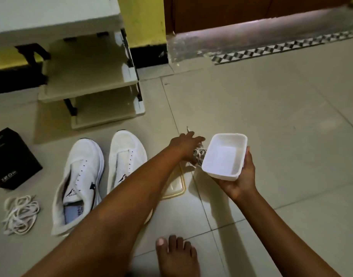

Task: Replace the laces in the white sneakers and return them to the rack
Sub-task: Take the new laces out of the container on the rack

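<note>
While the right hand [238, 177] grips a white plastic tub [224, 156] from below, tilted toward the camera, the left hand [186, 145] reaches across to a bundle of laces [199, 154] just beside the tub's rim; whether its fingers grasp the bundle I cannot tell. The two white sneakers [103, 176] lie laceless side by side on the tiled floor [271, 116], in front of the rack [89, 76]. A second heap of white laces [20, 213] lies left of them, near a black box [10, 160]. A pale lid [174, 186] lies under the left forearm.
</note>
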Demonstrator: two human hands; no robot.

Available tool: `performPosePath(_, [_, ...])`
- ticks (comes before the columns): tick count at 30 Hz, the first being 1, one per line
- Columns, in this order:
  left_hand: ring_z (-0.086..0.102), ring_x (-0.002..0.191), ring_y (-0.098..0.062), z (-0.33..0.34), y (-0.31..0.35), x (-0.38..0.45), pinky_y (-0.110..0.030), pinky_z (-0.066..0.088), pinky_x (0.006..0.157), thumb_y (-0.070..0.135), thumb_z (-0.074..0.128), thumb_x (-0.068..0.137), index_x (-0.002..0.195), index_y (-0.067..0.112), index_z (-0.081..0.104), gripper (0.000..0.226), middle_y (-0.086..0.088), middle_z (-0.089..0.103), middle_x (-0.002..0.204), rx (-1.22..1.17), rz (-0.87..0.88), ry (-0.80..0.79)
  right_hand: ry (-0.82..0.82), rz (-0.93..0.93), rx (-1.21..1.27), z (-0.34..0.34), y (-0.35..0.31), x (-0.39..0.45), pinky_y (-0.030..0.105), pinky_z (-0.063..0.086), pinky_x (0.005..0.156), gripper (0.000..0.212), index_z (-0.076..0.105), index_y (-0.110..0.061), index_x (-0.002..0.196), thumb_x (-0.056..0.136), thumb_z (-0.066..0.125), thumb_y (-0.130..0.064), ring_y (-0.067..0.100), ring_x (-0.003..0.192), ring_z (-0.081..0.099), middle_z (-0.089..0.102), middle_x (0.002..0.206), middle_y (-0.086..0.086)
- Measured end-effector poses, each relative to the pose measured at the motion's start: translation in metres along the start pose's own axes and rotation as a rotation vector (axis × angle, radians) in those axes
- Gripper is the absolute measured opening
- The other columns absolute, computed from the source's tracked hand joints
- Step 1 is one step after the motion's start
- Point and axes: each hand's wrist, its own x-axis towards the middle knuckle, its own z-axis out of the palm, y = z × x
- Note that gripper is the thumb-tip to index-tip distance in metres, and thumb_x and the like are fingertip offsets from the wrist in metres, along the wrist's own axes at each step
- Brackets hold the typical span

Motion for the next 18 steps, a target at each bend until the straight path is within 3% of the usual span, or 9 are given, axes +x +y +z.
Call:
performPosePath(2, [0.036,0.130,-0.026,0.010,0.003,0.009,-0.036,0.042,0.091,0.029,0.074,0.075,0.140,0.033,0.035,0.076,-0.004,0.031,0.146,0.027,0.001,0.011,0.010,-0.015,-0.017,-0.007,-0.003,0.005,0.041,0.058,0.066,0.050,0.061,-0.021,0.107,0.090,0.037,-0.061,0.025,0.080,0.068,0.070,0.088,0.005])
performPosePath(5, [0.052,0.108,-0.027,0.022,-0.002,0.012,-0.029,0.040,0.076,0.022,0.070,0.075,0.115,0.020,0.059,0.042,-0.008,0.050,0.118,-0.069,0.016,0.179,0.035,-0.009,-0.015,-0.011,-0.004,0.010,0.041,0.058,0.066,0.052,0.059,-0.020,0.112,0.089,0.038,-0.062,0.026,0.083,0.067,0.069,0.092,0.006])
performPosePath(9, [0.060,0.089,-0.029,0.025,-0.007,0.010,-0.024,0.036,0.066,0.009,0.065,0.073,0.089,0.008,0.066,0.016,-0.012,0.063,0.094,-0.173,-0.020,0.240,0.038,-0.004,-0.018,-0.006,-0.001,0.013,0.041,0.057,0.065,0.053,0.057,-0.020,0.117,0.089,0.039,-0.062,0.027,0.086,0.065,0.069,0.094,0.006])
performPosePath(13, [0.063,0.083,-0.029,-0.011,-0.019,-0.009,-0.024,0.039,0.063,0.005,0.066,0.076,0.081,0.002,0.068,0.006,-0.017,0.067,0.084,-0.412,-0.061,0.280,0.011,-0.014,-0.009,0.010,0.001,0.008,0.039,0.058,0.063,0.050,0.060,-0.020,0.109,0.090,0.038,-0.061,0.026,0.081,0.066,0.069,0.089,0.006])
performPosePath(18, [0.064,0.067,-0.020,-0.098,-0.035,-0.080,-0.021,0.056,0.059,-0.009,0.069,0.073,0.093,-0.002,0.066,0.021,-0.011,0.064,0.077,-0.756,-0.074,0.252,-0.028,-0.014,0.023,0.042,0.013,-0.006,0.039,0.058,0.061,0.047,0.063,-0.022,0.100,0.090,0.038,-0.061,0.023,0.072,0.069,0.070,0.081,0.003])
